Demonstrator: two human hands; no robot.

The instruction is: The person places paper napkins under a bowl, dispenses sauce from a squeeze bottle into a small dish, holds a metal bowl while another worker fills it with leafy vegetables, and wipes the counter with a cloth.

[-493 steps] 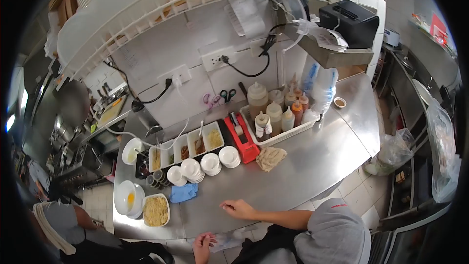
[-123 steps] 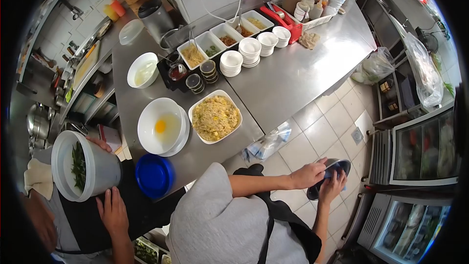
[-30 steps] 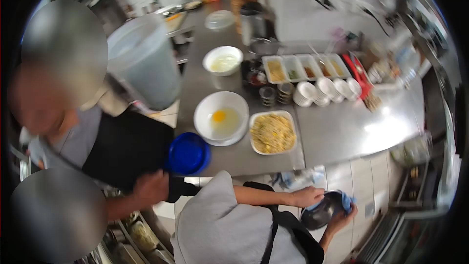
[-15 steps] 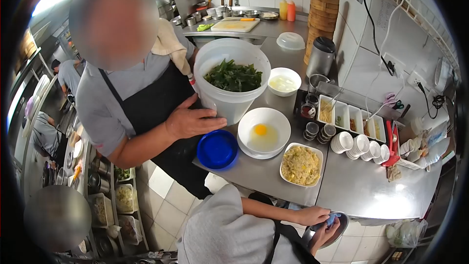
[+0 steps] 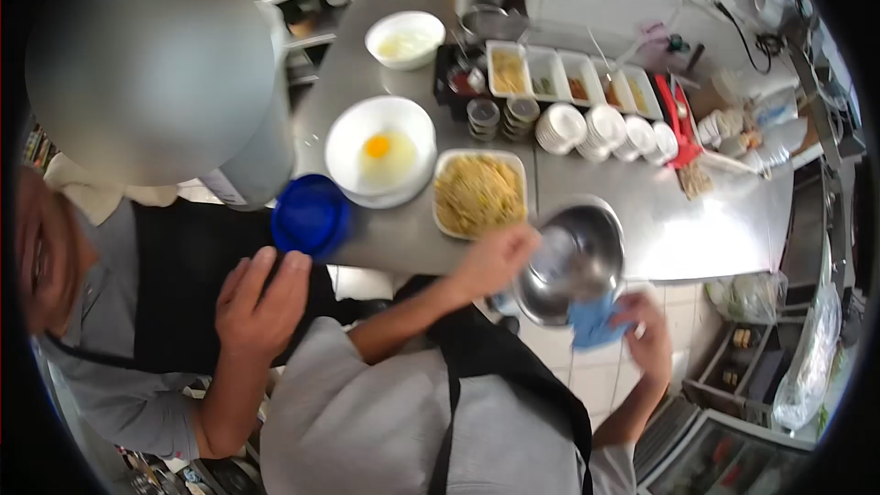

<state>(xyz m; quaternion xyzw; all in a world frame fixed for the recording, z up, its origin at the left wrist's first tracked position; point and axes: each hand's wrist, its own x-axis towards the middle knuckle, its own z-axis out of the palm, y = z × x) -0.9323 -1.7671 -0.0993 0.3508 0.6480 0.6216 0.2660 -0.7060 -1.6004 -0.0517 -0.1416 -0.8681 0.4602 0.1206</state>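
Note:
A steel bowl (image 5: 587,243) is tilted at the front edge of the counter, its inside showing. My left hand (image 5: 500,257) is at the bowl's left rim, closed and blurred by motion, just below a square white dish of fried rice (image 5: 480,192). A blue cloth (image 5: 596,321) hangs over the bowl's lower right rim, and my right hand (image 5: 644,328) pinches its edge. To the left of the rice, a white bowl with a yolk (image 5: 380,148) sits beside a blue lid (image 5: 310,216).
On the left, a co-worker's hand (image 5: 266,298) reaches up near the blue lid, close to a large bucket (image 5: 261,151). Stacks of white saucers (image 5: 561,128), small sauce cups (image 5: 484,119) and a tray of toppings (image 5: 507,73) line the counter (image 5: 674,238).
The steel bowl has come up from beside the counter to its edge, and the blue cloth has moved from inside it to its rim. The view has turned right; the co-worker's hand has left the bucket.

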